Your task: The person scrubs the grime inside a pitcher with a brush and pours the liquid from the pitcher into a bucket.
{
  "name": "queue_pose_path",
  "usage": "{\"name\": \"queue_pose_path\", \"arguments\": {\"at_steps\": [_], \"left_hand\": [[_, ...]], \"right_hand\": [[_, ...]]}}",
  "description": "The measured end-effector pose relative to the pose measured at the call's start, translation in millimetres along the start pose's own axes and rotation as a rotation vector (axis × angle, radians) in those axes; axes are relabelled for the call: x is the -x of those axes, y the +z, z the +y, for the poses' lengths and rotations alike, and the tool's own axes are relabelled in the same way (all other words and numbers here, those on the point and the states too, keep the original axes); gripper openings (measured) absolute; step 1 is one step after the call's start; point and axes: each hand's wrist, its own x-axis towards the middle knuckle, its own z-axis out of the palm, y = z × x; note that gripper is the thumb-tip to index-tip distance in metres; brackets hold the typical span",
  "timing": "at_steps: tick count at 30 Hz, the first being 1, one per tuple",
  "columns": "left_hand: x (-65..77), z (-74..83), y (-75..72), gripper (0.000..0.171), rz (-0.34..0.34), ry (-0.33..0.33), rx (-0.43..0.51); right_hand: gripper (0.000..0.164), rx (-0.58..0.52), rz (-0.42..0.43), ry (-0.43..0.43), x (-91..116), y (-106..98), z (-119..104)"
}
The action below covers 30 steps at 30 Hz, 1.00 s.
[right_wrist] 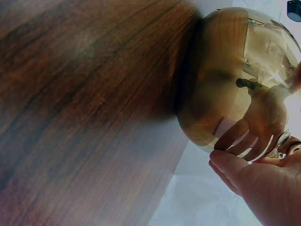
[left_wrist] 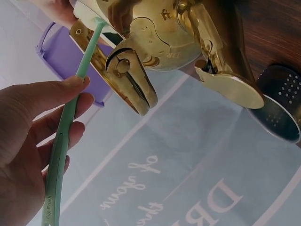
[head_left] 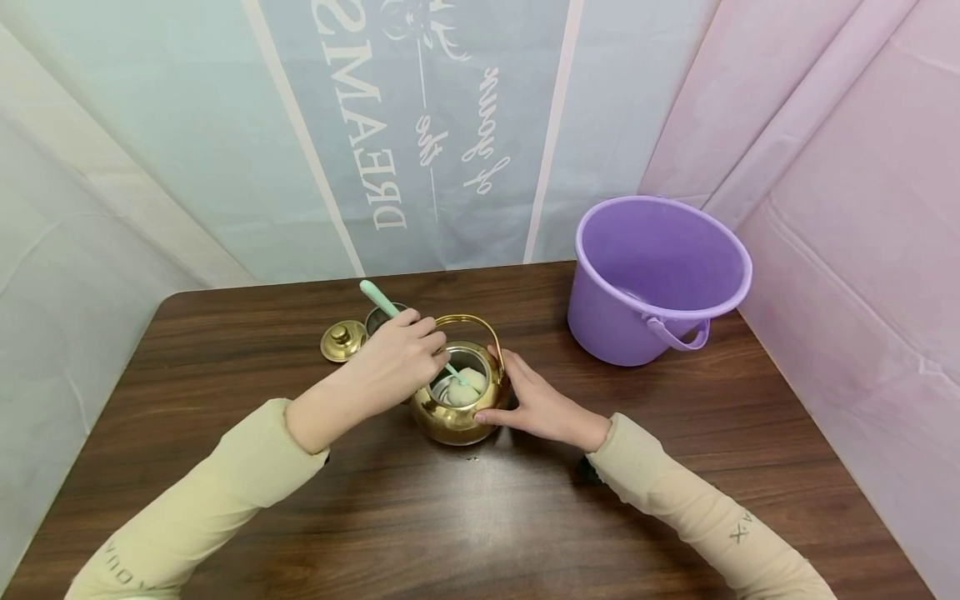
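A shiny gold teapot [head_left: 453, 421] stands lidless on the table, its hoop handle [head_left: 468, 317] raised. My left hand [head_left: 401, 354] holds a green cup brush [head_left: 378, 298] by its long handle, thumb on one side and fingers on the other in the left wrist view. The brush's pale sponge head [head_left: 467, 387] sits inside the teapot's opening. On the teapot's right side, my right hand [head_left: 536, 404] grips the rounded body, thumb at the front and fingers toward the back. The right wrist view shows that hand [right_wrist: 263, 181] against the polished wall, mirrored in it.
Left of the teapot lies its gold knobbed lid [head_left: 342, 341]. A perforated metal strainer [left_wrist: 282, 101] stands beside it, partly hidden in the head view. A purple bucket [head_left: 618, 325] is at the back right of the wooden table [head_left: 480, 525]. Printed cloth [head_left: 465, 225] hangs behind.
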Motion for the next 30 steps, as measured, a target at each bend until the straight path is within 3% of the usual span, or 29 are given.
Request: {"name": "queue_pose_path", "arguments": {"at_steps": [30], "left_hand": [[-2.1, -6.7, 11.0, 0.005, 0.008, -0.088, -0.002]], "right_hand": [[0.094, -0.004, -0.007, 0.015, 0.6, -1.2, -2.7]]}}
